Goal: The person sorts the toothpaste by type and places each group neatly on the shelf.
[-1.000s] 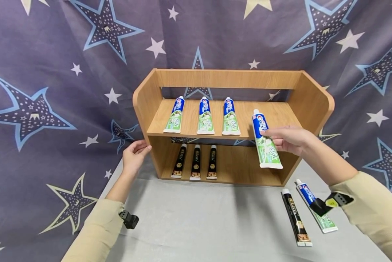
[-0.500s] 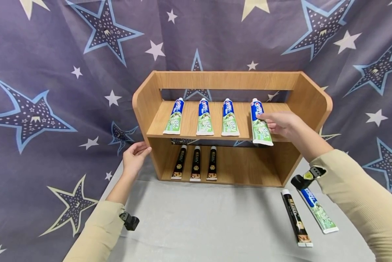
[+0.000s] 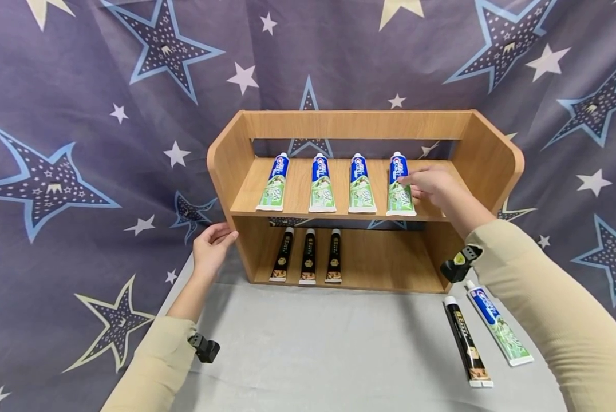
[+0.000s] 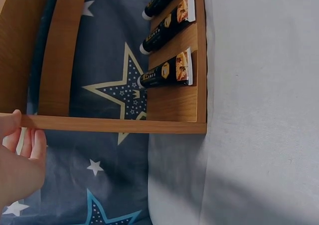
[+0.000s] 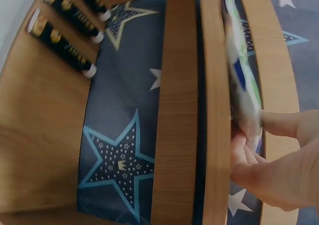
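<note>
In the head view, my right hand (image 3: 434, 184) pinches a blue, white and green toothpaste tube (image 3: 401, 198) by its right side, at the right end of a row on the upper board. Three like tubes, among them a toothpaste tube (image 3: 362, 191) beside it, lie there, caps to the back. The right wrist view has thumb and fingers on either side of the held tube (image 5: 244, 80), which is blurred. My left hand (image 3: 211, 252) grips the left side panel of the wooden shelf (image 3: 359, 125); its thumb and fingers straddle the panel's edge in the left wrist view.
Three black toothpaste tubes (image 3: 308, 257) lie on the lower board, left half. On the grey tabletop (image 3: 308, 343), at front right, lie another black tube (image 3: 466, 343) and a blue-green tube (image 3: 501, 326). A star-patterned curtain (image 3: 133, 171) hangs behind.
My right hand has carried the blue-green toothpaste tube back and a little left, from in front of the shelf onto the upper board. My left hand has stayed on the side panel.
</note>
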Demonstrator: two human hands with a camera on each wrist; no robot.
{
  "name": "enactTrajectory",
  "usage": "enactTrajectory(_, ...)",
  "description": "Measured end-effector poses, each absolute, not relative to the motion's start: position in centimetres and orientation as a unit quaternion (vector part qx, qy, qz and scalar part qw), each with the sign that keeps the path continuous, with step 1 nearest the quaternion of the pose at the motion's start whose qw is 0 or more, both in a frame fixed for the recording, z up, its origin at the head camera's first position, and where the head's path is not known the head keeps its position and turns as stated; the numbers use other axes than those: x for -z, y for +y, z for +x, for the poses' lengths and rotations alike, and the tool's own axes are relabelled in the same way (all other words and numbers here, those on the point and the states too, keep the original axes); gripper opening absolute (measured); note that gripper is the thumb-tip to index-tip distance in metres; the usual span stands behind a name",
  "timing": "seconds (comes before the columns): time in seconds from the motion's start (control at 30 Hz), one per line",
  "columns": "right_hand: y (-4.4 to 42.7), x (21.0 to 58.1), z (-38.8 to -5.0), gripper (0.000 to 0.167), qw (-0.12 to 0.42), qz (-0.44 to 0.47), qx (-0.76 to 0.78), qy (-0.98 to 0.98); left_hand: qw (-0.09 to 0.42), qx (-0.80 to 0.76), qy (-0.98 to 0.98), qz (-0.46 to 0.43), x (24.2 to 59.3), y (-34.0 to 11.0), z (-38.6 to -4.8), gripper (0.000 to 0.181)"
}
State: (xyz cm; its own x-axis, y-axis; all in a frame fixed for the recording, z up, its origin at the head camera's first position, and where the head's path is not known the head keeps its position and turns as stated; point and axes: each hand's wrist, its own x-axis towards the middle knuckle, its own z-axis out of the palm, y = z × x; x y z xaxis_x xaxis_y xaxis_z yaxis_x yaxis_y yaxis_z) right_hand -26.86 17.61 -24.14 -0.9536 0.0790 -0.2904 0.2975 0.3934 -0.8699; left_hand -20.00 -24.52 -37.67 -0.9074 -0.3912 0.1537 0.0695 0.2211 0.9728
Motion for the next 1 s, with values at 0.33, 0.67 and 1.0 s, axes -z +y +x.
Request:
enactTrajectory(0.33,16.8,24.8,-27.0,0.053,0.055,0.129,0.492,0.859,0.181,0.607,-0.766,0.109,37.9,-24.7,-20.0,0.032)
enactTrajectory(0.67,16.9,25.5,-26.9,0.046,-0.027,0.114,0.468,0.876,0.18,0.602,-0.771,0.103,37.8,-24.7,-20.0,0.033)
enactTrajectory(1.0,17.0,25.2,-27.1,0.047,-0.011,0.12,0.471,0.874,0.185,0.614,-0.76,0.103,37.9,-24.7,-20.2,0.033)
